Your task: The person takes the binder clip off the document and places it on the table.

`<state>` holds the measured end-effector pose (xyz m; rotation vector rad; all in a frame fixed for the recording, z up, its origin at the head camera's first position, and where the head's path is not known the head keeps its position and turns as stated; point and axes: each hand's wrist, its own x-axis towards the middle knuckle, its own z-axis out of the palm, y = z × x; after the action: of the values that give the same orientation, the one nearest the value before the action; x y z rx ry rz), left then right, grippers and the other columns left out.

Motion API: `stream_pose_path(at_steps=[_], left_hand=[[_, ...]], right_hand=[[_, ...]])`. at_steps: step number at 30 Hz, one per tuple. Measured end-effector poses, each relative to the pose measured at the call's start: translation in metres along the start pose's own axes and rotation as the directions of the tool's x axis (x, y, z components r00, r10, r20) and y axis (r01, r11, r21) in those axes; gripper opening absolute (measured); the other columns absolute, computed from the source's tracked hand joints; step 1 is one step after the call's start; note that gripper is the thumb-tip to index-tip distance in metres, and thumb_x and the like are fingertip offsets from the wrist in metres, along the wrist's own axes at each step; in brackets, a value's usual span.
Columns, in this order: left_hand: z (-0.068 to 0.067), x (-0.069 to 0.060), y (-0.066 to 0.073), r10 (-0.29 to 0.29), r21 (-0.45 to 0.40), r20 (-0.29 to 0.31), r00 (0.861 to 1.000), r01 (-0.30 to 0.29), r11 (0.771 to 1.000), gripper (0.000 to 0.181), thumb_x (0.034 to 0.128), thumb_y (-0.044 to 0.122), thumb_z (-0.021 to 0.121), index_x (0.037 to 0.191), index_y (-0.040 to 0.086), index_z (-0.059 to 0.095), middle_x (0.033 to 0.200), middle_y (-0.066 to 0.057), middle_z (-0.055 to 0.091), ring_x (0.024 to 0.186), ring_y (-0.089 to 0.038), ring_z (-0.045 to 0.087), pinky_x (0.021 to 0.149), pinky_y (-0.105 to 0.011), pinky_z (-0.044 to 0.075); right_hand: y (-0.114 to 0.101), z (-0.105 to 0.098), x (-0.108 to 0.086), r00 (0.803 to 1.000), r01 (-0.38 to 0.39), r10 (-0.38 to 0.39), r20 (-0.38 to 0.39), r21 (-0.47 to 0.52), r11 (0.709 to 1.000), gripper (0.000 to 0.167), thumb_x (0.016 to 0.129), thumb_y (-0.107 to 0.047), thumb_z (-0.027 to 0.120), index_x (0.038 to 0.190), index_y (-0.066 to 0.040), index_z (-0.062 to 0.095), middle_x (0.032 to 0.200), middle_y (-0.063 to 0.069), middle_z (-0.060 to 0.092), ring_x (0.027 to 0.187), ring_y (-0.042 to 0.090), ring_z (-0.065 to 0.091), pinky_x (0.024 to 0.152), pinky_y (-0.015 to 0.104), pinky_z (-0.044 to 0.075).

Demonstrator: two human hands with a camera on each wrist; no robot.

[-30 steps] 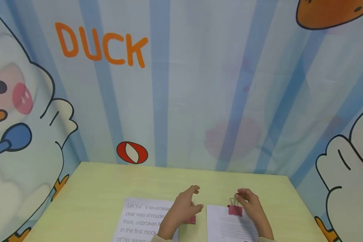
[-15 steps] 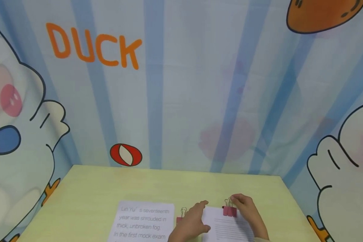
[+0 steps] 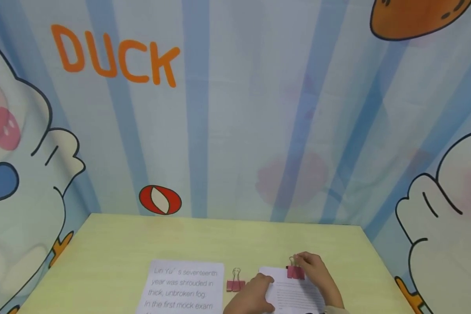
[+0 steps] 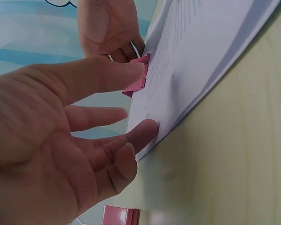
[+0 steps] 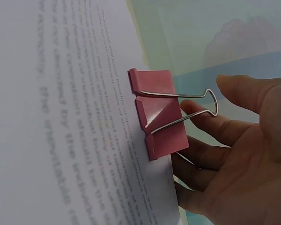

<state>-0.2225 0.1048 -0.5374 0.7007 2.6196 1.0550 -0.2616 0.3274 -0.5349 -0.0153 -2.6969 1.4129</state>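
I see the left hand (image 3: 251, 295), fingers spread, now shifted to the left edge of the paper stack (image 3: 294, 298); likely steadying it. That uncovers the loose clip (image 3: 235, 286) on the desk (image 3: 180, 237). Farther: attached clip (image 3: 295, 273) on the stack's top edge, right hand (image 3: 317, 274) at it; can't tell if pinching.

- Backdrop (image 3: 239, 109) beyond hands (image 3: 251, 294) (image 3: 315, 270): "DUCK".
- Sheet (image 3: 182, 288) left of hands: "Lin Yu's seventeenth year was shrouded in thick, unbroken fog".
- Papers (image 3: 292, 294) between hands: small print.
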Motion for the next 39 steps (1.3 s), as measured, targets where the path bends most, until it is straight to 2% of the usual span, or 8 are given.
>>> stream_pose_path(at_steps=[6,14,19,21,25,28,34,39], left_hand=[[0.004,0.001,0.003,-0.1,-0.011,0.032,0.994,0.101,0.995,0.056,0.067,0.005,0.087,0.118,-0.007,0.067,0.117,-0.013,0.061,0.107,-0.028,0.063,0.098,-0.045,0.053],[0.01,0.005,0.004,-0.126,0.039,0.047,0.991,0.124,0.992,0.053,0.0686,0.005,0.088,0.116,-0.009,0.068,0.12,-0.017,0.058,0.1,-0.036,0.065,0.091,-0.05,0.056],[0.011,0.007,0.002,-0.107,0.066,0.054,0.993,0.104,0.992,0.049,0.0717,0.007,0.088,0.114,-0.007,0.069,0.121,-0.015,0.057,0.098,-0.032,0.065,0.09,-0.045,0.057],[0.011,0.007,0.001,-0.085,0.075,0.052,0.995,0.081,0.994,0.047,0.0723,0.012,0.089,0.111,-0.006,0.07,0.119,-0.014,0.057,0.094,-0.03,0.065,0.088,-0.042,0.057],[0.01,0.005,0.001,-0.047,0.083,0.035,0.998,0.044,0.996,0.049,0.0706,0.021,0.092,0.108,-0.004,0.071,0.119,-0.015,0.058,0.093,-0.028,0.065,0.088,-0.039,0.057],[0.011,0.004,0.0,-0.047,0.076,0.03,0.998,0.045,0.996,0.053,0.0691,0.025,0.093,0.109,-0.003,0.071,0.121,-0.015,0.058,0.098,-0.029,0.065,0.092,-0.039,0.056],[0.01,0.005,-0.001,-0.063,0.07,0.029,0.998,0.061,0.996,0.063,0.0657,0.029,0.095,0.115,-0.002,0.071,0.124,-0.015,0.058,0.104,-0.032,0.064,0.095,-0.043,0.055],[0.009,0.003,-0.001,-0.062,0.075,0.036,0.997,0.059,0.995,0.061,0.0674,0.029,0.094,0.114,-0.002,0.07,0.124,-0.014,0.057,0.103,-0.031,0.064,0.094,-0.043,0.055]], right_hand=[[-0.002,0.0,-0.002,1.0,-0.015,0.015,-0.001,-0.006,1.0,0.022,0.1,-0.012,0.06,0.088,0.004,0.07,0.076,0.003,0.061,0.069,0.014,0.047,0.062,0.028,0.04],[-0.003,-0.004,-0.004,0.998,-0.05,0.048,0.035,0.046,0.998,0.027,0.1,-0.016,0.06,0.081,0.003,0.064,0.07,0.001,0.051,0.066,0.015,0.042,0.059,0.028,0.035],[0.001,-0.003,0.001,0.994,-0.107,0.101,0.04,0.179,0.978,0.019,0.098,-0.012,0.064,0.1,0.007,0.067,0.088,0.008,0.067,0.082,0.016,0.058,0.072,0.027,0.048],[0.002,-0.002,0.003,0.992,-0.124,0.118,0.044,0.208,0.97,0.024,0.097,-0.012,0.066,0.111,0.008,0.065,0.099,0.011,0.07,0.09,0.018,0.063,0.079,0.029,0.052],[0.004,-0.002,0.005,0.99,-0.133,0.122,0.067,0.201,0.971,0.035,0.098,-0.015,0.066,0.123,0.01,0.061,0.112,0.015,0.069,0.101,0.023,0.066,0.088,0.037,0.054],[0.006,-0.002,0.006,0.99,-0.128,0.113,0.083,0.203,0.971,0.038,0.099,-0.016,0.065,0.126,0.01,0.059,0.117,0.016,0.068,0.104,0.024,0.064,0.092,0.042,0.052],[0.011,-0.003,0.009,0.99,-0.112,0.085,0.112,0.264,0.958,0.041,0.099,-0.016,0.064,0.13,0.009,0.056,0.121,0.018,0.066,0.105,0.024,0.064,0.089,0.035,0.052],[0.009,-0.004,0.009,0.987,-0.107,0.067,0.149,0.286,0.952,0.042,0.1,-0.013,0.062,0.134,0.01,0.053,0.125,0.024,0.064,0.108,0.026,0.064,0.087,0.031,0.053]])
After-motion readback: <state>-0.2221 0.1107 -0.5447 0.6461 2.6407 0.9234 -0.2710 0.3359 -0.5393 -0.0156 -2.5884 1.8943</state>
